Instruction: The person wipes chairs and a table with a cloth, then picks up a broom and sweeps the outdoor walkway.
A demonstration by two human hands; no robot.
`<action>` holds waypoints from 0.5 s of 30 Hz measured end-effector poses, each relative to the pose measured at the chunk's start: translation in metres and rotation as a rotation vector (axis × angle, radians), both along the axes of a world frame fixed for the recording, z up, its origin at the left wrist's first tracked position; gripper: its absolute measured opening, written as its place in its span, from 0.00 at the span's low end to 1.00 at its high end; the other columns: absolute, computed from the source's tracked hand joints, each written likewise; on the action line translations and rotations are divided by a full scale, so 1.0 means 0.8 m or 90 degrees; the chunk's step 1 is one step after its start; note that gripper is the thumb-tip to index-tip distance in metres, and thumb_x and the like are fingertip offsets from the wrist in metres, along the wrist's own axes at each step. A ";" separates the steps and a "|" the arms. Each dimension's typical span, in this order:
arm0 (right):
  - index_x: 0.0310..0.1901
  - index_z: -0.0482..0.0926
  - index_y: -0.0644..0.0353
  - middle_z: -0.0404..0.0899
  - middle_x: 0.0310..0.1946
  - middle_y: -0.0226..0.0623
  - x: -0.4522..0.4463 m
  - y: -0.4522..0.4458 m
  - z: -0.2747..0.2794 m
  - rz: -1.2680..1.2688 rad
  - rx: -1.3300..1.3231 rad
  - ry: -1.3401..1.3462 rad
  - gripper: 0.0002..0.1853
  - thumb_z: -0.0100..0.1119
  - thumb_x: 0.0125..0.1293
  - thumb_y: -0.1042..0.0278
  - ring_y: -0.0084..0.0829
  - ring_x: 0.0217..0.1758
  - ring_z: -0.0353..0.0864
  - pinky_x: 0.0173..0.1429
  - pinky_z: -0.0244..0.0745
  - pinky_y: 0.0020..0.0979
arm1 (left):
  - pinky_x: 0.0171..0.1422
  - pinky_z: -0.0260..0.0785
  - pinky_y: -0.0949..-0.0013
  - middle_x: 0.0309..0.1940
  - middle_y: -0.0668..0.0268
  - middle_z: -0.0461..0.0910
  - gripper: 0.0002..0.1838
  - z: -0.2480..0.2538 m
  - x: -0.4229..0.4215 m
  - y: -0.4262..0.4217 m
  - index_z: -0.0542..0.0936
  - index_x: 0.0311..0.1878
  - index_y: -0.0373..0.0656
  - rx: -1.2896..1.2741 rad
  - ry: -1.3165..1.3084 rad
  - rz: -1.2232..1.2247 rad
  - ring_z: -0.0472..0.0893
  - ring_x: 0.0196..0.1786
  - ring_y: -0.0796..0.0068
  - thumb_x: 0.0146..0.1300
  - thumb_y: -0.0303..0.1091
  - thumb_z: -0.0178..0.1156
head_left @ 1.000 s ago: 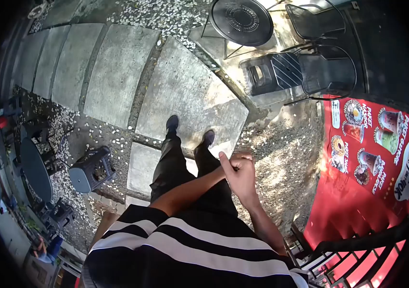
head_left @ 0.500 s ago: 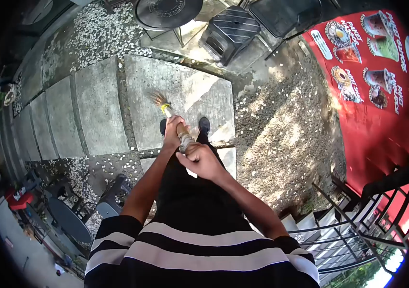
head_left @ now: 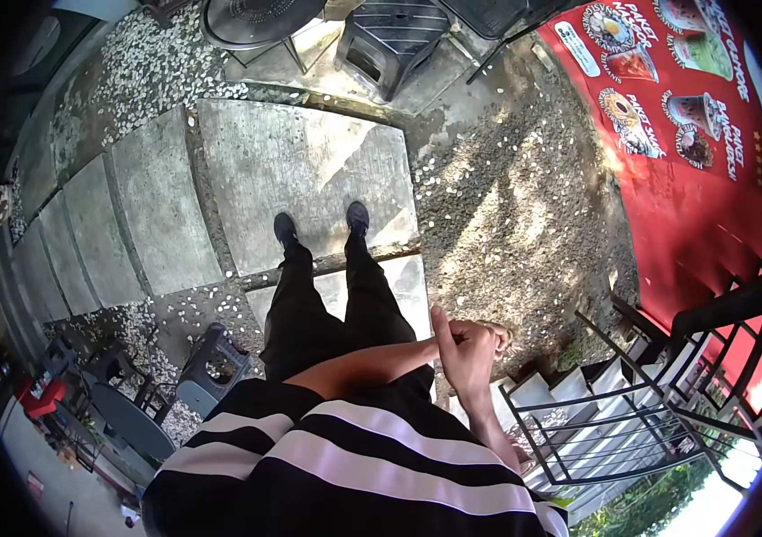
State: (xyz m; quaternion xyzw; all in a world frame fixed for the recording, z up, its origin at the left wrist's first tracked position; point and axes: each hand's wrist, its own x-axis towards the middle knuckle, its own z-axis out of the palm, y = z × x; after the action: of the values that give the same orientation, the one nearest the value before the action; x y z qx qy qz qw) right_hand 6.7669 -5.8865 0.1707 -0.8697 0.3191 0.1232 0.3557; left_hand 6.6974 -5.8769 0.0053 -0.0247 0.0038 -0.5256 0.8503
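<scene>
My left forearm reaches across my body to the right, and my left hand [head_left: 499, 335] is closed beyond my right hand, mostly covered by it. My right hand [head_left: 465, 360] is closed too, pressed against the left one, with its thumb pointing up. Whatever the two hands grip is hidden behind the fingers; no broom shows in this view. Both hands are over the gravel, right of my legs. My dark shoes [head_left: 358, 217] stand on a concrete slab [head_left: 264, 152].
Gravel [head_left: 488, 259] borders the slabs on the right. Black stair railings [head_left: 604, 416] and a red banner [head_left: 667, 210] stand further right. A round table [head_left: 260, 20] and a plastic stool [head_left: 390, 40] are at the top; another stool [head_left: 206, 376] is at lower left.
Half a second ago both hands held a broom in front of my legs; they have swung right and the broom is out of sight. The view has shifted slightly.
</scene>
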 end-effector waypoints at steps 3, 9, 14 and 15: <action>0.14 0.78 0.67 0.76 0.11 0.42 0.002 0.014 0.026 -0.001 -0.008 0.026 0.27 0.72 0.68 0.59 0.38 0.13 0.74 0.24 0.65 0.38 | 0.54 0.74 0.72 0.43 0.69 0.76 0.14 0.079 0.017 0.018 0.77 0.51 0.40 -0.040 0.115 0.068 0.75 0.47 0.81 0.81 0.43 0.54; 0.13 0.76 0.65 0.73 0.10 0.39 0.020 0.073 0.034 0.046 0.126 -0.224 0.28 0.73 0.67 0.59 0.36 0.13 0.70 0.24 0.61 0.37 | 0.45 0.74 0.68 0.40 0.68 0.78 0.12 0.044 0.093 0.083 0.78 0.49 0.44 0.208 -0.252 0.078 0.77 0.44 0.78 0.69 0.33 0.70; 0.14 0.74 0.65 0.66 0.10 0.32 0.026 0.099 0.035 0.018 0.186 -0.252 0.26 0.74 0.67 0.65 0.23 0.15 0.62 0.25 0.55 0.34 | 0.43 0.70 0.64 0.34 0.67 0.76 0.15 -0.039 0.205 0.159 0.77 0.33 0.42 0.469 -0.880 0.020 0.76 0.39 0.72 0.63 0.37 0.76; 0.14 0.72 0.64 0.65 0.11 0.31 0.029 0.099 0.029 0.007 0.261 -0.283 0.28 0.72 0.69 0.63 0.23 0.16 0.61 0.27 0.55 0.34 | 0.44 0.68 0.63 0.31 0.67 0.75 0.18 -0.049 0.224 0.174 0.77 0.32 0.42 0.513 -0.937 0.015 0.74 0.39 0.71 0.61 0.41 0.77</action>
State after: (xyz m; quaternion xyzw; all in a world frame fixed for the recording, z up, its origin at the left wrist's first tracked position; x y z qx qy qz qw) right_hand 6.7897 -5.8070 0.1936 -0.7873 0.1970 -0.0065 0.5842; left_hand 6.8766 -5.7374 -0.0336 0.6304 -0.3645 -0.3569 0.5851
